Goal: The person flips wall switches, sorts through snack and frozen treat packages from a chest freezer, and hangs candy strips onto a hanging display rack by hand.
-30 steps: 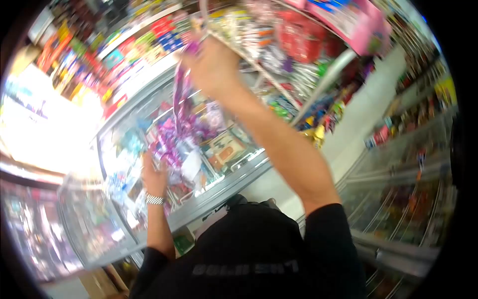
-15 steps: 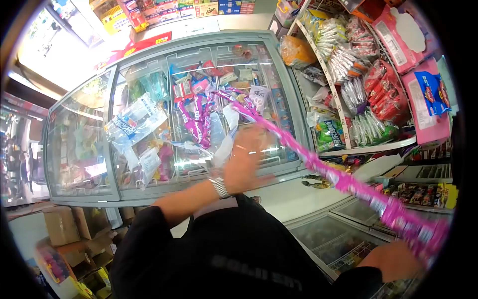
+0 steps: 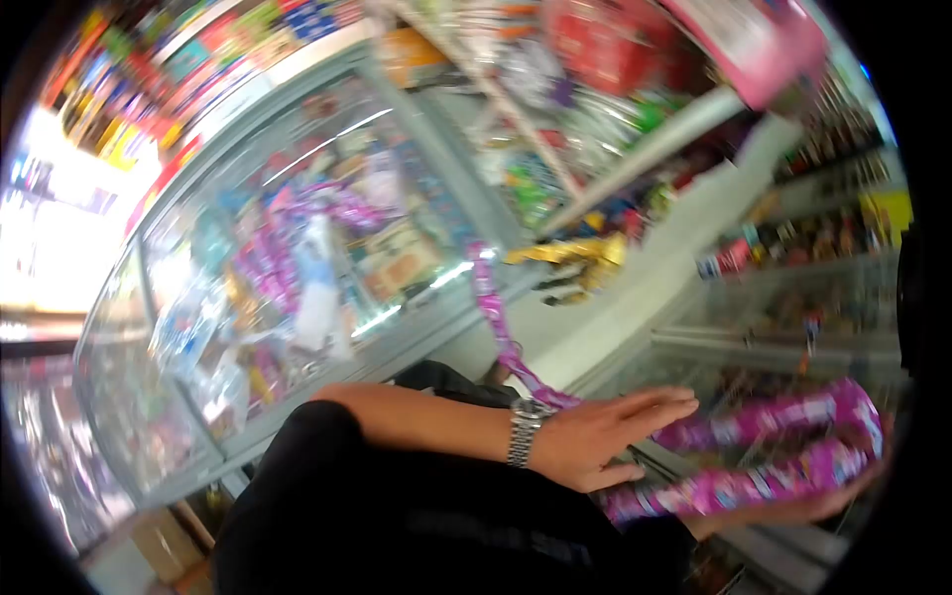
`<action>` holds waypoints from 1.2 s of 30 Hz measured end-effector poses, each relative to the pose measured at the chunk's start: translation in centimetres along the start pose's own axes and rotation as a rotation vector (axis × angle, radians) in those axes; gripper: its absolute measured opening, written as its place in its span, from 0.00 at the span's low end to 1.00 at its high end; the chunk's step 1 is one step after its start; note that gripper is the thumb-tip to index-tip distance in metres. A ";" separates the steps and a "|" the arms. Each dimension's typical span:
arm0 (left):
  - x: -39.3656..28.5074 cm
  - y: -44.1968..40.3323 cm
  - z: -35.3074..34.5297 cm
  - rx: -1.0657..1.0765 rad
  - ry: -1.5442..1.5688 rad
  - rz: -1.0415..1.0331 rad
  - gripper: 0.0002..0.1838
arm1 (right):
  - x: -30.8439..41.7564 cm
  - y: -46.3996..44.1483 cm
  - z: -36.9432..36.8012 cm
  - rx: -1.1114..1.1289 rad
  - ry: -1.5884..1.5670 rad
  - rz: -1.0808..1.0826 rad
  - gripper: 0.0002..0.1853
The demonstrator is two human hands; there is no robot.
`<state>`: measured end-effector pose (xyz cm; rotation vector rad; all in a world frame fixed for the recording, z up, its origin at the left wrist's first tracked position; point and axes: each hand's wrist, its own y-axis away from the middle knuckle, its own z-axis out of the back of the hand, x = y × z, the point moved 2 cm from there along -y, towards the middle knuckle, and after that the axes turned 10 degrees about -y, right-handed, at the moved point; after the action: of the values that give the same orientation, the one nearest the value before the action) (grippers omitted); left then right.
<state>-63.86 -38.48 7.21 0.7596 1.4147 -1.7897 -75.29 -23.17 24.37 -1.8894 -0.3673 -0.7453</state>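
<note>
A long strip of joined purple packets is looped over my right hand, whose fingers curl up around the bend at the far right. The strip runs back behind my left forearm and up to the edge of the glass-topped case. My left hand, with a metal watch on its wrist, reaches over the strip with fingers stretched out. It appears to hold nothing, though I cannot tell whether it touches the strip. More purple packets lie on the glass top among clear plastic bags.
A rack with bagged goods stands behind the case's right end. Gold packets lie beside the case on a pale ledge. Another glass-lidded case is at the right. Blur smears much of the view.
My view has turned to the right. My left hand has moved off the glass top toward my right hand. The strip, earlier stretched diagonally, is now folded in a loop at my right hand.
</note>
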 end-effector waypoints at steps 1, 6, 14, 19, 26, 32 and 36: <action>0.2 -1.6 -0.7 0.042 0.034 -0.021 0.50 | -1.2 -0.3 0.5 -0.050 -0.012 -0.049 0.11; 0.6 -9.1 -5.9 0.400 0.433 0.397 0.54 | -9.9 0.0 5.1 -0.083 -0.149 -0.181 0.15; 6.7 -13.8 -12.1 0.290 -0.086 0.575 0.24 | -18.0 -0.2 12.0 0.115 -0.568 -0.617 0.12; 3.5 -17.4 -9.3 0.335 -0.170 0.522 0.17 | -24.1 -2.8 16.0 0.580 -0.369 -0.966 0.20; 1.8 -19.4 -10.2 0.654 -0.497 0.375 0.21 | -25.9 -1.2 13.1 1.396 -0.532 -0.376 0.30; 2.6 -18.5 -8.2 0.473 -0.790 0.222 0.23 | -25.0 0.2 11.9 1.591 -0.844 -0.937 0.33; 5.0 -15.8 -7.4 0.359 -1.030 0.171 0.19 | -25.1 1.7 10.8 1.699 -0.531 -0.711 0.27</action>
<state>-79.66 -29.99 10.22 0.0409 0.3472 -1.8683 -89.87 -12.25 3.99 -0.2275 -1.4662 -0.0989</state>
